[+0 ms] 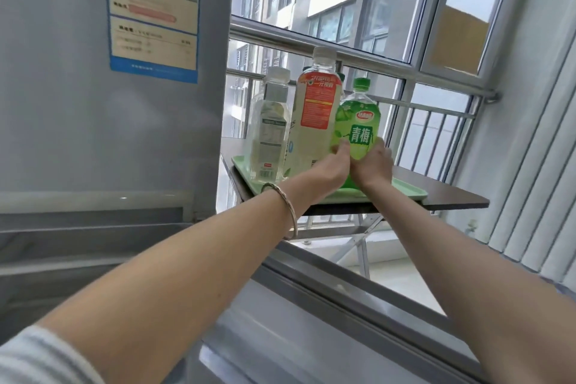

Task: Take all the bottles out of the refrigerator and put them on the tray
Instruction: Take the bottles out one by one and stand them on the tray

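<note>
A light green tray point(408, 192) lies on a small dark folding table point(452, 196) by the window. On it stand a clear bottle with a white cap point(270, 131), a taller bottle with an orange-red label point(314, 115) and a green bottle with a green cap point(358, 121). Another dark-capped bottle is mostly hidden behind them. My left hand point(330, 168) and my right hand point(374, 167) both grip the lower part of the green bottle, one on each side, as it stands on the tray.
The grey refrigerator point(78, 87) with a blue energy label point(152, 9) fills the left side. Its open door edge point(343, 305) runs across below my arms. A steel railing point(389, 68) and the window are behind the table, and vertical blinds point(536, 181) hang at right.
</note>
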`<state>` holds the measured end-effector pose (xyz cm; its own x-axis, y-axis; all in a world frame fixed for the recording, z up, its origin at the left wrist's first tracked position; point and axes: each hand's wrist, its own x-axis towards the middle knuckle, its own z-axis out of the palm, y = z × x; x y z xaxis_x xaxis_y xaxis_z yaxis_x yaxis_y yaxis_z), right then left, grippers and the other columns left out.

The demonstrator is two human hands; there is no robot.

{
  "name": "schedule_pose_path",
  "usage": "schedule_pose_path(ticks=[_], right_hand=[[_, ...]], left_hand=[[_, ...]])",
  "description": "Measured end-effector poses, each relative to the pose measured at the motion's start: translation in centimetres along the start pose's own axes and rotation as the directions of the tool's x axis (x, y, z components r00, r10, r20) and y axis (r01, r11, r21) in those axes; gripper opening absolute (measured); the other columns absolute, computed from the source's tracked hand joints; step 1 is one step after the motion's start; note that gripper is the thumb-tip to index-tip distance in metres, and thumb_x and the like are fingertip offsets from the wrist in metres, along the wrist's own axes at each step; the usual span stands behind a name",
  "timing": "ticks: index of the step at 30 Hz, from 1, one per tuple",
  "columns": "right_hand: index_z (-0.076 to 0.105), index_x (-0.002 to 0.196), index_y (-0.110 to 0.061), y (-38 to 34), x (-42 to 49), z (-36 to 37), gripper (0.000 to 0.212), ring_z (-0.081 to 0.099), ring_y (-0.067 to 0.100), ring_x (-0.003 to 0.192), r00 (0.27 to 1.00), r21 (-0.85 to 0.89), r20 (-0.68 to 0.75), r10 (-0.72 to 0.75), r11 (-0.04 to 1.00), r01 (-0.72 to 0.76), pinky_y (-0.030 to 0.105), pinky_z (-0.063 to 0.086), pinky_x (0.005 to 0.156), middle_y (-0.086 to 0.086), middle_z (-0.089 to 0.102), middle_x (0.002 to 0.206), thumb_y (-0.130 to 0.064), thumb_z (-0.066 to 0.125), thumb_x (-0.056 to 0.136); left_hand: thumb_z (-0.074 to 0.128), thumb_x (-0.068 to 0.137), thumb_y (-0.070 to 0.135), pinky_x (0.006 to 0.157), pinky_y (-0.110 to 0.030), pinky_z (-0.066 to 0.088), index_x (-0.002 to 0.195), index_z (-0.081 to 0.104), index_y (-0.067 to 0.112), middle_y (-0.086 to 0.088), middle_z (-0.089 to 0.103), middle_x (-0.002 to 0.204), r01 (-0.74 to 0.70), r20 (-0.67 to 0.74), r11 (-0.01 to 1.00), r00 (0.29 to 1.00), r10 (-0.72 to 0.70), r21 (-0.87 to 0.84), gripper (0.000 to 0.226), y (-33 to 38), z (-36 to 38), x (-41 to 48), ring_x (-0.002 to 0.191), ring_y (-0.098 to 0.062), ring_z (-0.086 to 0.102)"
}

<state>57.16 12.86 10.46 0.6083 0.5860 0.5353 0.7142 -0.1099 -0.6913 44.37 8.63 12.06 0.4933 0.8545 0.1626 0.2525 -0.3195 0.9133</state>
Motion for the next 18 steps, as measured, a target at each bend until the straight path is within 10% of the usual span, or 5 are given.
schedule_pose_path(ticks=[6,12,18], right_hand=[[0.023,0.15,-0.002,-1.4,-2.1,-1.0,0.086,0.038,0.038,0.133,1.0,-0.073,0.003,0.005,0.997,-0.005,0.046,0.034,0.107,0.025,0.039,0.145,-0.065,0.036,0.093],[0.051,0.112,-0.006,-5.7,-8.6,-1.6,0.026,0.056,0.02,0.083,0.915,0.187,-0.237,-0.327,0.908,0.374,0.035,0.047,0.071,0.007,0.06,0.101,-0.025,0.039,0.098],[0.049,0.117,-0.011,-10.2,-16.2,0.7,0.023,0.06,0.025,0.079,0.894,0.264,-0.042,-0.446,0.858,0.441,0.038,0.049,0.069,0.008,0.062,0.099,-0.019,0.041,0.097]], left_hand=[[0.01,0.1,0.053,0.119,-0.041,0.017,0.151,0.024,0.005,-0.014,0.027,0.157,0.015,-0.018,0.999,1.0,-0.014,0.049,0.072,0.0,-1.0,-0.4,0.145,-0.029,0.026],[0.016,0.101,0.053,0.08,-0.032,0.047,0.136,0.046,0.003,-0.012,0.06,0.113,-0.008,-0.137,0.998,0.99,0.018,0.07,0.068,1.1,-5.1,-4.1,0.085,-0.019,0.053],[0.019,0.098,0.057,0.097,-0.041,0.048,0.132,0.051,0.003,-0.018,0.063,0.121,0.159,-0.314,0.98,0.942,-0.116,0.116,0.072,-0.8,-10.7,-9.6,0.105,-0.03,0.062]])
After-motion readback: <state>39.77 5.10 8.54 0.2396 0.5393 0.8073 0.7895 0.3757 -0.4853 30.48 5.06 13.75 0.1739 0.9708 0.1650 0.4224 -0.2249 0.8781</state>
